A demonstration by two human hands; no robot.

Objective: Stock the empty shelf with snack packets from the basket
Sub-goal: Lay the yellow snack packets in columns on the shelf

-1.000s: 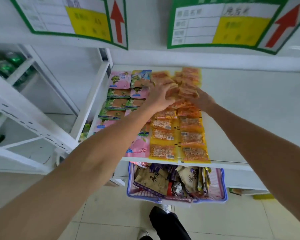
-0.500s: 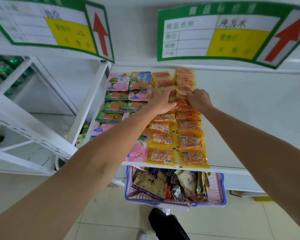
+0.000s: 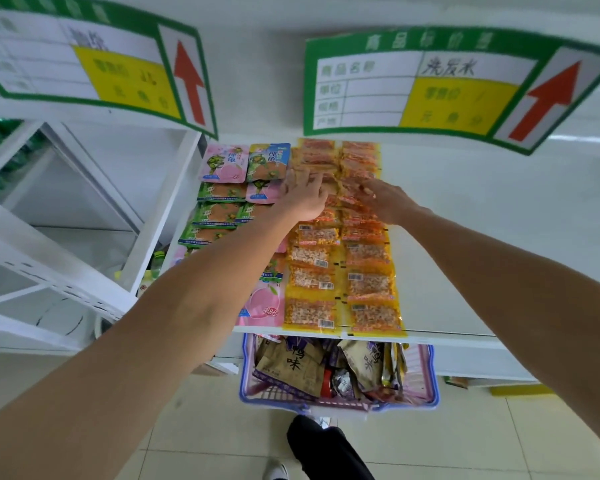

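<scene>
left hand: my left hand point(image 3: 303, 199) reached out over the shelf, fingers point(image 3: 300, 177) fairly straight and spread, lying flat on the orange snack packets point(image 3: 312, 282); gripped nothing.
right hand: my right hand point(image 3: 388, 204) sat just beside the left, apart from it, fingers point(image 3: 364, 189) bent down onto the same packets; blurred, so I couldn't tell whether they pinched one or only pressed.
orange snack packets: two columns lying flat, running from the shelf's front edge, under both sets of fingers, and on past the fingertips toward the back.
pink and green packets point(image 3: 222, 194): two more columns, just left of my left fingers, touching the orange ones.
shelf point(image 3: 492, 244): white, bare surface stretching right of my right fingers.
basket point(image 3: 431, 379): blue-purple, on the floor under the shelf's front edge, well nearer me than my fingers.
brown packets point(image 3: 291, 363): piled loose inside the basket with other wrappers.
price signs point(image 3: 371, 95): green-bordered cards with red arrows, above and beyond my fingertips; one left, one right.
leg point(image 3: 326, 452): dark trouser leg, nearer me than the basket.
</scene>
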